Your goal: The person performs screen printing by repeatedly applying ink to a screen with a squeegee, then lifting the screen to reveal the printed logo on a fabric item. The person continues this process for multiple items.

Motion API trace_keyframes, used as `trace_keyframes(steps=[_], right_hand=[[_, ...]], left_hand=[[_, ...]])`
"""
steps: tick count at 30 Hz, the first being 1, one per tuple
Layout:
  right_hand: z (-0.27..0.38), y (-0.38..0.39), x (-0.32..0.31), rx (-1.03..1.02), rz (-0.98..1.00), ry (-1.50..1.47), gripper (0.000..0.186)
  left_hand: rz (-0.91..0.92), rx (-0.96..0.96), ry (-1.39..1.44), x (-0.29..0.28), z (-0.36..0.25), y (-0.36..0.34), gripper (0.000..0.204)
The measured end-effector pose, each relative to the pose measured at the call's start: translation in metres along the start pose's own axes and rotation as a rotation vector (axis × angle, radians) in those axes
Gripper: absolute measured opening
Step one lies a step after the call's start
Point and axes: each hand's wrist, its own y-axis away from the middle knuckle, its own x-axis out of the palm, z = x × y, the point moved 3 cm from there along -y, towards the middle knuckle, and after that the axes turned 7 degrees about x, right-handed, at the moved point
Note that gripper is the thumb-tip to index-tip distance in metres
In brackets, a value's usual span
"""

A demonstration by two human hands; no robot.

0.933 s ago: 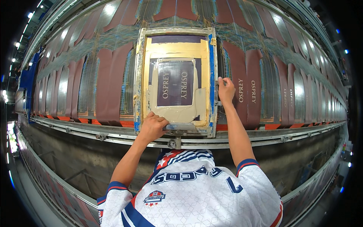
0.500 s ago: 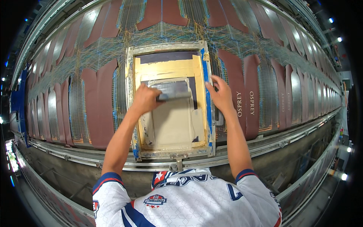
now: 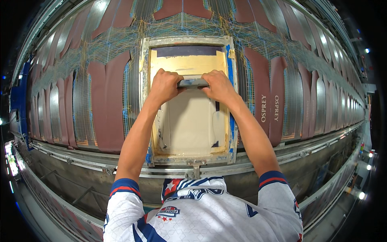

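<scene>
Nearest the camera, both forearms reach out over the metal rail of the long printing table. The screen-printing frame sits flat on the table, its mesh smeared with pale cream ink. Half a second ago only the left hand gripped the squeegee; now the right hand, which had rested on the frame's right edge, has joined the left hand, and both sets of fingers wrap tightly around the squeegee, held crosswise in the frame's far half. That suggests a two-handed stroke is under way. Beyond and alongside, maroon fabric panels lie in rows across the table.
</scene>
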Motion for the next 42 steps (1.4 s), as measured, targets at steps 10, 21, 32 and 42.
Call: trace_keyframes(steps=[10,21,32,42], right_hand=[[0.082,0.173,0.019,-0.024,0.065,-0.069,0.033],[0.0,-0.006,-0.014,-0.065,0.004,0.039,0.024],[-0.001,0.003,0.001,-0.035,0.025,-0.038,0.022],[0.081,0.177,0.015,-0.026,0.018,-0.121,0.036]], left_hand=[[0.028,-0.002,0.037,0.014,-0.125,0.154,0.028],[0.004,0.049,-0.054,-0.004,-0.002,-0.003,0.029],[-0.016,0.036,0.013,0.008,-0.003,0.008,0.031],[-0.049,0.007,-0.012,0.015,-0.129,0.162,0.021]])
